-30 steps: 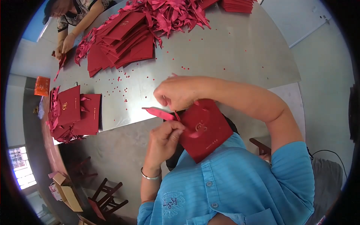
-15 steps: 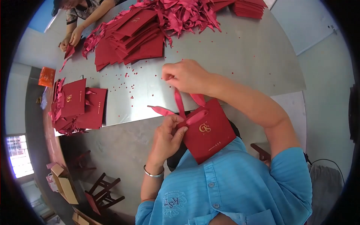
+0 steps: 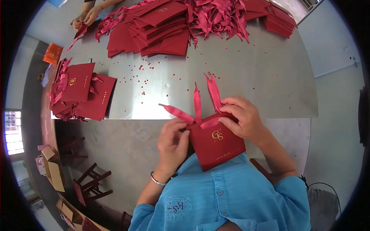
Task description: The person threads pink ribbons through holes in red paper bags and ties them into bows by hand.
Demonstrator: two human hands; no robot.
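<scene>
Left hand (image 3: 172, 141) is half curled, thumb and fingers pinching the upper left corner of a red gift bag (image 3: 219, 148). Right hand (image 3: 244, 120), fingers slightly parted, grips its upper right edge at a pink ribbon (image 3: 214, 93). Bag is held between blue shirt (image 3: 254, 192) and metal-topped table (image 3: 269, 94).

We have a bag (image 3: 219, 150) just before us at the near edge of the surface (image 3: 277, 102), between our left hand (image 3: 171, 144) and right hand (image 3: 246, 120), ribbon ends (image 3: 197, 102) pointing away from its top. To our left lies a bag pile (image 3: 80, 90); behind that are a packet (image 3: 52, 54) and, farther right, a co-worker's hands (image 3: 90, 16). Ahead, scraps (image 3: 141, 67) lie before a big stack (image 3: 148, 40); right of it come a ribbon heap (image 3: 216, 19), then a smaller stack (image 3: 279, 24). Left on the floor stands a stool (image 3: 79, 192), beside cartons (image 3: 56, 175).
</scene>
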